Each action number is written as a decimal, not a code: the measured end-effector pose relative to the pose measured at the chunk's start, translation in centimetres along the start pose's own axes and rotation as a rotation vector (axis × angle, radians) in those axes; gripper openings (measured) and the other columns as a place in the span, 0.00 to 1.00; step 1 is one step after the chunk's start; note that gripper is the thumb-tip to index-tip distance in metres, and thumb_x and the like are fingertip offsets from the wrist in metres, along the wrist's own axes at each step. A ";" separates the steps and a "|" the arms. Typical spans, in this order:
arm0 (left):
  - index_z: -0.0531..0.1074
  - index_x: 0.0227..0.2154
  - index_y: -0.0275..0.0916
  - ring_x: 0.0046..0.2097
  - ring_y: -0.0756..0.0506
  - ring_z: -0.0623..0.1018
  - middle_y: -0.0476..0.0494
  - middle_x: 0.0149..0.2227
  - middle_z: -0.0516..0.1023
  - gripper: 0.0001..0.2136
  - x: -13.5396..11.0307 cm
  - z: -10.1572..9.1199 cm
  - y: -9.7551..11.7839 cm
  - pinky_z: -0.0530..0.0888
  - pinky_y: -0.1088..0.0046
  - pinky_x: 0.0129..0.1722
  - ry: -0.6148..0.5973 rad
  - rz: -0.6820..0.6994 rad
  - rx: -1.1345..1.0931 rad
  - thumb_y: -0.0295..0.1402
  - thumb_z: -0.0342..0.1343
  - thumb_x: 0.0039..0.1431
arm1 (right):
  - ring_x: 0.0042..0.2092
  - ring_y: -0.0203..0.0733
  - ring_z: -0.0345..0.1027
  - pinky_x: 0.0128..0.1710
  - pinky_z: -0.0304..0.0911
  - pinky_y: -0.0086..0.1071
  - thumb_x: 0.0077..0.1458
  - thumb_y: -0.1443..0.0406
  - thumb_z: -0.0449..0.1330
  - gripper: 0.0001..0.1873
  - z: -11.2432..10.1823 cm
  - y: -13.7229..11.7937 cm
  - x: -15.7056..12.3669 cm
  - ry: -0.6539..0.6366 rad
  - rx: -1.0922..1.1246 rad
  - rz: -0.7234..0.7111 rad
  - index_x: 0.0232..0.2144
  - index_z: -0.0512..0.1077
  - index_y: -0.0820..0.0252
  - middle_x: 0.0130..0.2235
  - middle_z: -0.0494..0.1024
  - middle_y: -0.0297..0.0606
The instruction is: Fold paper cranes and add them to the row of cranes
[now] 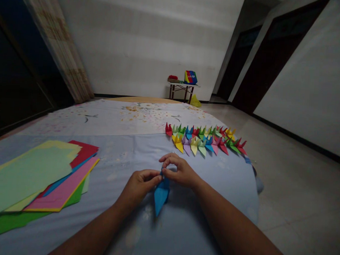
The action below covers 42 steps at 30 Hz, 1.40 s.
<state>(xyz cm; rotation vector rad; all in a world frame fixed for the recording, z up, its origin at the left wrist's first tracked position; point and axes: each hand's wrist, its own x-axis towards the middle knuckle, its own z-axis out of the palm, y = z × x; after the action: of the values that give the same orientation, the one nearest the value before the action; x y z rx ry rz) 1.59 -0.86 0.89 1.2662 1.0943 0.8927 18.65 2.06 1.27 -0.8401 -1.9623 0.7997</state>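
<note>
A folded blue paper crane (pixel 161 196) is held just above the cloth in front of me, one pointed end toward me. My left hand (pixel 141 182) pinches its far upper end from the left, thumb and fingertips pressed together. From the right, my right hand (pixel 178 170) grips the same tip between thumb and index finger, with its other fingers curved above. The fingers hide the crane's far end. Beyond my right hand stand rows of finished paper cranes (pixel 194 146) in red, yellow, green, blue, pink and purple.
Coloured paper sheets (pixel 31 174) lie in a loose stack at the left. A pale blue cloth (pixel 113 222) and a floral cloth (pixel 109 116) cover the table. Against the far wall, a small table (pixel 185 84) bears a multicoloured box (pixel 190 77); a yellow bag (pixel 195 101) sits below.
</note>
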 end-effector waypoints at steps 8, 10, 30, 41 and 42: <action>0.77 0.28 0.35 0.28 0.47 0.74 0.45 0.26 0.78 0.14 0.1 0.0 -0.4 0.68 0.74 0.30 -0.032 -0.023 -0.016 0.40 0.63 0.41 | 0.45 0.39 0.65 0.47 0.57 0.36 0.48 0.70 0.58 0.03 0.2 0.1 0.0 -0.013 0.057 0.052 0.24 0.68 0.59 0.41 0.72 0.39; 0.77 0.27 0.35 0.27 0.48 0.73 0.46 0.25 0.78 0.13 0.1 0.1 -0.2 0.68 0.74 0.30 -0.007 -0.016 -0.032 0.40 0.63 0.40 | 0.44 0.39 0.65 0.48 0.57 0.36 0.48 0.69 0.59 0.03 0.2 0.0 0.0 -0.009 0.041 0.047 0.24 0.69 0.59 0.40 0.72 0.39; 0.75 0.27 0.35 0.27 0.49 0.72 0.47 0.24 0.76 0.14 0.2 0.0 -0.6 0.67 0.75 0.29 0.014 -0.001 -0.022 0.41 0.63 0.40 | 0.42 0.40 0.66 0.47 0.56 0.38 0.50 0.61 0.61 0.07 0.4 0.1 0.2 -0.019 0.026 0.040 0.24 0.72 0.58 0.35 0.74 0.38; 0.73 0.25 0.36 0.26 0.50 0.72 0.50 0.22 0.74 0.12 0.1 0.3 -0.1 0.66 0.76 0.27 0.111 -0.010 -0.037 0.40 0.61 0.41 | 0.38 0.39 0.66 0.38 0.60 0.32 0.51 0.54 0.57 0.17 0.5 0.5 0.1 0.013 0.207 0.344 0.37 0.72 0.60 0.36 0.74 0.38; 0.73 0.25 0.36 0.25 0.50 0.72 0.51 0.22 0.74 0.12 0.1 0.3 -0.1 0.66 0.76 0.27 0.121 -0.007 -0.040 0.40 0.60 0.42 | 0.34 0.37 0.66 0.34 0.59 0.30 0.50 0.53 0.58 0.17 0.5 0.7 0.0 -0.020 0.229 0.373 0.34 0.73 0.61 0.32 0.74 0.36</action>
<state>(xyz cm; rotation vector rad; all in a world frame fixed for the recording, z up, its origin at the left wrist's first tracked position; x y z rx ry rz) 1.84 -0.88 0.75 1.1874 1.1692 0.9914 18.43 2.38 0.54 -1.0756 -1.7099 1.2276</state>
